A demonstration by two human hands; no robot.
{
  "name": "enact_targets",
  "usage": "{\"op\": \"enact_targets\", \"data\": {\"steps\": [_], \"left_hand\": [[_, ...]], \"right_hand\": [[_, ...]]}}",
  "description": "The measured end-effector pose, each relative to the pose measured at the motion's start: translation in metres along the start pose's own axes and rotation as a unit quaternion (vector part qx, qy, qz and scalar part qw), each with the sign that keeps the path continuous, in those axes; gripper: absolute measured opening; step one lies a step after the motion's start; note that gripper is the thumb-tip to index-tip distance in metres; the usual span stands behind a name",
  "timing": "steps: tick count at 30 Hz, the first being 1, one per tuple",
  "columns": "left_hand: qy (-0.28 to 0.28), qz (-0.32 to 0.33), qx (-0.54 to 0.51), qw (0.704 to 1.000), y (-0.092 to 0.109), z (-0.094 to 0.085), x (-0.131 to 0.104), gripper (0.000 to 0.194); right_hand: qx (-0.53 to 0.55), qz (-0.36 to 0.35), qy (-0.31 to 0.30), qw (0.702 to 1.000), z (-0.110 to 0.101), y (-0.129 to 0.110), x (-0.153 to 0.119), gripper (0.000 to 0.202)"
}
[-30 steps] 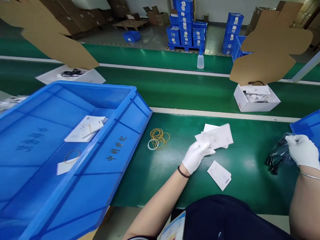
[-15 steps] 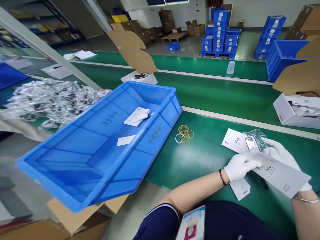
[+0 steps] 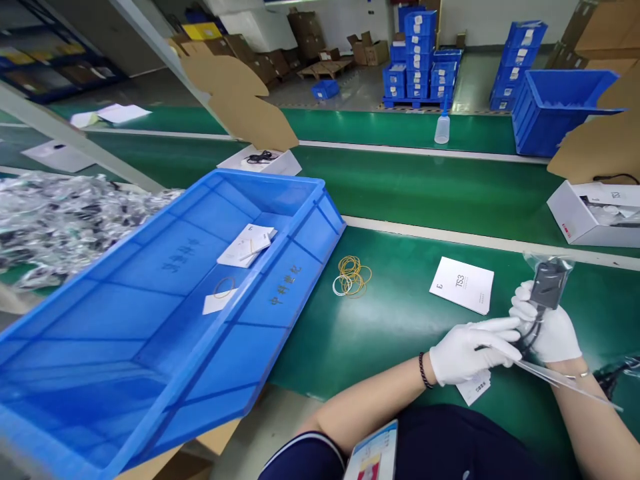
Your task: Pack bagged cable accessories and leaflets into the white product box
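Both my hands wear white gloves and meet at the lower right over the green table. My right hand (image 3: pixel 550 330) grips a clear bag with a black device and cable (image 3: pixel 547 283), held upright. My left hand (image 3: pixel 473 353) pinches a thin white leaflet (image 3: pixel 560 380) seen edge-on, pressed against the bag's lower end. A white booklet marked TS3 (image 3: pixel 463 285) lies flat just beyond my hands. A small white slip (image 3: pixel 475 388) lies under my left hand. A bunch of yellow rubber bands (image 3: pixel 351 275) lies to the left.
A big blue bin (image 3: pixel 280 293) tilts over the table's near edge at left, holding paper packs and a rubber band. A heap of clear bags (image 3: pixel 60 220) lies far left. An open white box (image 3: pixel 575 220) stands at right. A squeeze bottle (image 3: pixel 442 127) stands beyond.
The leaflet has turned from flat and facing me to edge-on. My right hand now holds the bagged black device upright. The TS3 booklet lies uncovered on the table. The camera shifted slightly.
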State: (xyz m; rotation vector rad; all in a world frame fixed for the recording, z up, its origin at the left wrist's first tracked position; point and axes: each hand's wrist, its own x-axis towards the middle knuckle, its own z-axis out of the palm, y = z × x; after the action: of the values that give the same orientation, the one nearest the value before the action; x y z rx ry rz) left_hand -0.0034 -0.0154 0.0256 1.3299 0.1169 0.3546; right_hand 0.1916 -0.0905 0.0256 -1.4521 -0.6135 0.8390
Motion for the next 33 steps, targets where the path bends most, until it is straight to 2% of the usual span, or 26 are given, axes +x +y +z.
{"op": "enact_targets", "data": {"steps": [2,4,6,9,16,19,21,22,23,25,27,29,31,33], "left_hand": [[-0.038,-0.044,-0.08,0.995,0.005,-0.003,-0.002,0.031],[-0.06,-0.075,-0.136,0.986,0.008,-0.006,-0.002,0.033],[-0.062,-0.093,-0.166,0.98,0.01,-0.008,-0.001,0.032],[-0.043,-0.125,-0.179,0.975,0.01,-0.01,0.002,0.033],[-0.006,-0.156,-0.142,0.977,0.009,-0.008,0.004,0.04],[-0.003,-0.157,-0.147,0.977,0.007,-0.009,0.005,0.042],[-0.007,-0.143,-0.131,0.981,0.006,-0.011,0.006,0.039],[-0.007,-0.133,-0.115,0.984,0.006,-0.012,0.006,0.037],[-0.006,-0.119,-0.099,0.988,0.004,-0.013,0.007,0.035],[0.009,-0.091,-0.074,0.993,0.0,-0.014,0.008,0.031],[0.054,-0.087,-0.059,0.993,-0.009,-0.013,0.008,0.036],[0.121,-0.114,-0.052,0.985,-0.019,-0.013,0.007,0.047],[0.171,-0.142,-0.057,0.973,-0.027,-0.014,0.005,0.058],[0.176,-0.155,-0.058,0.97,-0.032,-0.017,0.004,0.065]], "right_hand": [[0.146,0.033,-0.027,0.988,-0.003,0.0,0.004,0.008],[0.292,0.07,-0.062,0.952,-0.006,0.0,0.005,0.005],[0.368,0.092,-0.088,0.921,-0.008,0.001,0.005,0.01],[0.39,0.09,-0.107,0.91,-0.01,0.006,0.004,0.009],[0.357,0.09,-0.121,0.922,-0.01,0.011,0.006,0.007],[0.288,0.076,-0.099,0.949,-0.009,0.01,0.006,0.011],[0.123,0.044,-0.039,0.991,-0.005,0.008,0.005,0.017],[0.017,0.023,0.0,1.0,-0.002,0.008,0.003,0.022],[-0.079,0.003,0.041,0.996,0.001,0.007,0.001,0.026],[-0.226,-0.034,0.093,0.969,0.009,0.006,-0.005,0.032],[-0.308,-0.071,0.081,0.945,0.016,0.008,-0.012,0.034],[-0.367,-0.111,0.046,0.923,0.018,0.014,-0.019,0.037],[-0.352,-0.121,0.011,0.928,0.014,0.022,-0.023,0.039],[-0.31,-0.093,-0.01,0.946,0.006,0.03,-0.022,0.039]]}}
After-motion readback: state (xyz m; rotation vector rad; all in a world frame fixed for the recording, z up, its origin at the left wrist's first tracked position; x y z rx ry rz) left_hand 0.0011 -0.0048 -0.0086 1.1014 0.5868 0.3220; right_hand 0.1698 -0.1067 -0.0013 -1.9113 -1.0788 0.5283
